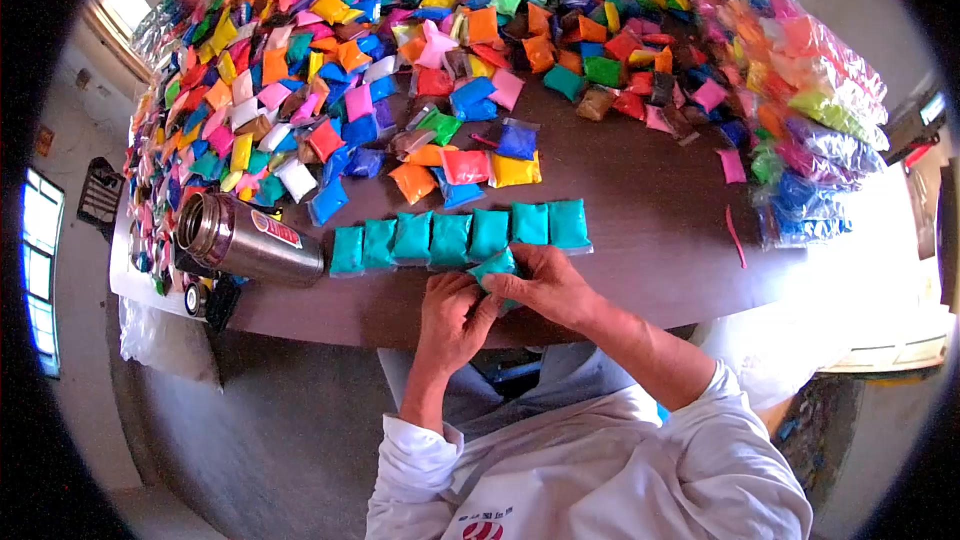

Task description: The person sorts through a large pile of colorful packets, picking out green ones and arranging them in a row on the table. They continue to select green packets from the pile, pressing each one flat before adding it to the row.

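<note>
A small teal packet (494, 266) in clear film is tilted up at the table's near edge. My right hand (545, 283) pinches it between thumb and fingers from the right. Against its lower left side, my left hand (458, 312) is closed with the fingertips on the packet; part of that grip is hidden. Just beyond both hands, several similar teal packets (450, 237) lie side by side in a slightly slanting row on the dark table.
An uncapped steel flask (250, 238) lies on its side left of the row. Loose coloured packets (360, 50) heap across the back and left of the table (640, 200). Bagged packets (820, 130) are stacked at right, near a thin red strip (735, 237).
</note>
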{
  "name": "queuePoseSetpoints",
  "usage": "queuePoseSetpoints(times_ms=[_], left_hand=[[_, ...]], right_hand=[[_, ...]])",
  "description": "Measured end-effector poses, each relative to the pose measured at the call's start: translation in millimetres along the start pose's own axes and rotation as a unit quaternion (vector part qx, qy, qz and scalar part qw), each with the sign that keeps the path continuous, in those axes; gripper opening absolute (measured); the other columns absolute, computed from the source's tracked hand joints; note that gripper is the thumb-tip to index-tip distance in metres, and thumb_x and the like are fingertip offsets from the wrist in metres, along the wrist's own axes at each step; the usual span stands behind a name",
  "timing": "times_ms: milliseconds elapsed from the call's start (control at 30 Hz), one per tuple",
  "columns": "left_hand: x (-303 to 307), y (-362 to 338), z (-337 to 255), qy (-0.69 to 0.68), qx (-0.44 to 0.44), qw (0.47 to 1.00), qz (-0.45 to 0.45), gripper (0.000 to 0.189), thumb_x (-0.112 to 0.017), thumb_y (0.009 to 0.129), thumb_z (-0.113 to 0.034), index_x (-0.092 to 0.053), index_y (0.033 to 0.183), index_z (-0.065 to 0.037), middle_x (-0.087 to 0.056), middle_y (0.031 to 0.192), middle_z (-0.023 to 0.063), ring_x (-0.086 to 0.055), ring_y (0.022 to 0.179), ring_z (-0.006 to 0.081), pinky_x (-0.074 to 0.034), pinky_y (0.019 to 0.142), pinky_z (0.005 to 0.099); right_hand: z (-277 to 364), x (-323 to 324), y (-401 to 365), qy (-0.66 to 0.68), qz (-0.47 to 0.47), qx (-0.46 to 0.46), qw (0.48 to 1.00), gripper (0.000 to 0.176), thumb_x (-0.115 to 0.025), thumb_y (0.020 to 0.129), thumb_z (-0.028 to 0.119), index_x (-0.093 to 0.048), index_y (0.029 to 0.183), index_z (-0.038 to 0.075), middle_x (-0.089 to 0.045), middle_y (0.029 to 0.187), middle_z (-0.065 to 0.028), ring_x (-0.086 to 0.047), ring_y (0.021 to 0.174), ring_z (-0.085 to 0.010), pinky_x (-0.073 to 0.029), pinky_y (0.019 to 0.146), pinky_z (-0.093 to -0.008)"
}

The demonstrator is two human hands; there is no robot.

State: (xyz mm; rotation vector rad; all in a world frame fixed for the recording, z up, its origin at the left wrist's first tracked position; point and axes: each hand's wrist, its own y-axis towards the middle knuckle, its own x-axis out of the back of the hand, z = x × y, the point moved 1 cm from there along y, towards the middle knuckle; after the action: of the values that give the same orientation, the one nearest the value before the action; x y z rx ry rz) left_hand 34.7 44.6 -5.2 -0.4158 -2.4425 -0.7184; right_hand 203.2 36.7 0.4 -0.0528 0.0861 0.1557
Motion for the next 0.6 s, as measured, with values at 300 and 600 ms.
queuePoseSetpoints(times_ms=[300,600], left_hand=[[-1,3,-3,-0.004,-0.034,0.999,-0.005,0.028,-0.065,0.085,-0.032,-0.063,0.078,-0.006,-0.061,0.077,0.0086,-0.058,0.078,0.0288,-0.04,0.077,0.0411],[-1,3,-3,-0.002,-0.028,1.0,0.012,0.03,-0.059,0.09,-0.035,-0.065,0.082,-0.007,-0.062,0.08,0.0097,-0.059,0.079,0.0293,-0.039,0.08,0.0419]], right_hand=[[-3,-4,-7,0.095,0.003,-0.01,0.995,0.012,-0.066,0.089,0.01,-0.065,0.097,0.001,-0.064,0.086,0.0013,-0.056,0.081,-0.0069,-0.049,0.073,-0.0263],[5,-3,-3,0.166,0.023,-0.032,0.985,0.016,-0.068,0.088,0.009,-0.065,0.101,0.001,-0.064,0.09,0.0004,-0.058,0.085,-0.0069,-0.05,0.078,-0.0235]])
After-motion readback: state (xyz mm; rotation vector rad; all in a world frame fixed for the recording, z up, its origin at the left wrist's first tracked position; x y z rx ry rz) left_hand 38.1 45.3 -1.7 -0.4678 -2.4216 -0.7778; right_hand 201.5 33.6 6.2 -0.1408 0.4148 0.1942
